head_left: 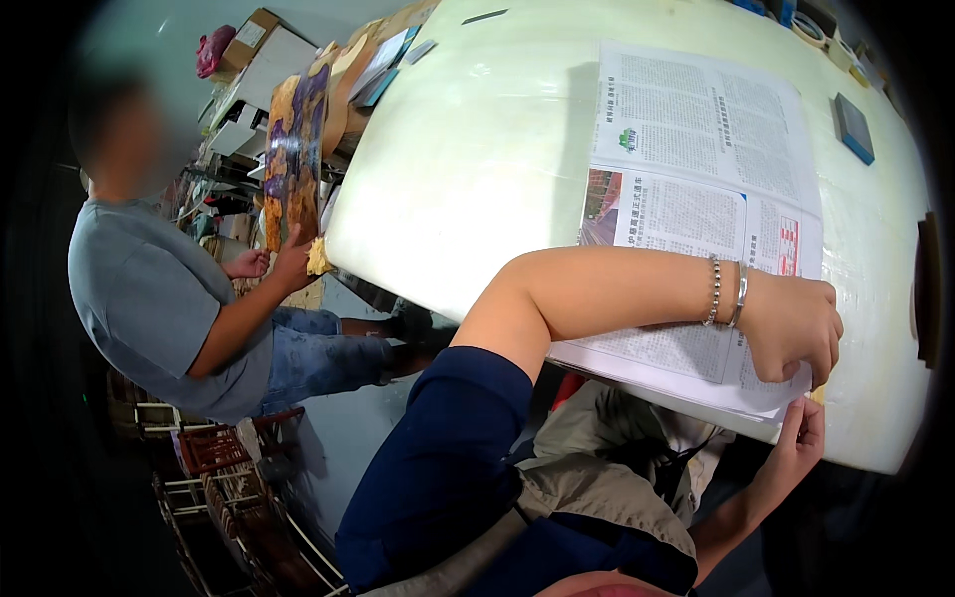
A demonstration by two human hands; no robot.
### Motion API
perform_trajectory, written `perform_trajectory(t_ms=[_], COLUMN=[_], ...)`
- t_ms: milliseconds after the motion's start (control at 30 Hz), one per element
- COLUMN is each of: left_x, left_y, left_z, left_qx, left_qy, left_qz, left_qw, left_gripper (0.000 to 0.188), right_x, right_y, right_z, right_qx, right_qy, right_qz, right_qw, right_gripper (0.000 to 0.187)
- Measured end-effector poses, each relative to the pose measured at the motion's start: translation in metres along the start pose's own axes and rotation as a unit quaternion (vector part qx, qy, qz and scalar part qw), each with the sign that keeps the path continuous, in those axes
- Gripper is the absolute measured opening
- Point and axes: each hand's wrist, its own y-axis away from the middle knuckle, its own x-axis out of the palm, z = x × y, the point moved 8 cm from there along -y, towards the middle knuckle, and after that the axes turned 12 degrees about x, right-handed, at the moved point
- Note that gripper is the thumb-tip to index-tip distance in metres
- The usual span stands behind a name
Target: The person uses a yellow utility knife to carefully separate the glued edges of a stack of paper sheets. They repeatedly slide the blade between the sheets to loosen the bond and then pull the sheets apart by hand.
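Observation:
A spread newspaper (686,214) lies on the pale, glossy table, with more sheets beneath it along the near edge. My left hand (791,323), wearing two bracelets, reaches across the sheets to their near right corner. Its fingers are curled down on the paper there. Just below, at the table's edge, my right hand (791,458) has thumb and forefinger closed at the same corner, which bends up slightly. Part of the right hand's grip is hidden behind the paper. A small yellowish piece (818,393) shows beside the fingers.
A blue-grey block (853,129) sits right of the newspaper. Tape rolls (811,30) stand at the far right edge. On the left, a person in a grey shirt (149,289) holds a yellow cloth or sponge (318,257) near a wood-and-purple slab (295,149). Stools (224,478) stand lower left.

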Motion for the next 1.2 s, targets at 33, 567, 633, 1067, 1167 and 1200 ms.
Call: perform_trajectory(t_ms=[33, 567, 633, 1067, 1167, 1200], left_x=[0.000, -0.011, -0.011, -0.021, -0.017, -0.015], left_y=[-0.001, -0.003, -0.002, -0.008, -0.007, -0.007], left_z=[0.000, -0.010, -0.004, -0.006, -0.005, -0.005], left_qx=[0.004, 0.004, 0.021, -0.008, -0.009, -0.013], left_qy=[-0.002, -0.002, 0.000, 0.060, 0.071, 0.074], left_qz=[0.000, 0.031, 0.045, 0.073, 0.079, 0.082], left_qw=[1.000, 0.999, 0.999, 0.995, 0.994, 0.994], left_gripper=[0.024, 0.022, 0.027, 0.028, 0.035, 0.037], right_x=[-0.001, -0.004, -0.003, -0.037, -0.058, -0.063], right_y=[-0.001, 0.000, 0.004, 0.016, 0.022, 0.023], right_z=[0.000, -0.011, -0.002, 0.035, 0.033, 0.032], right_qx=[-0.001, -0.065, -0.025, -0.157, -0.071, -0.055], right_qy=[0.000, 0.044, 0.038, 0.053, -0.056, -0.108], right_qz=[-0.003, -0.042, -0.073, -0.131, -0.094, -0.071], right_qw=[1.000, 0.996, 0.996, 0.977, 0.991, 0.990], right_gripper=[0.018, 0.019, 0.017, 0.017, 0.024, 0.024])
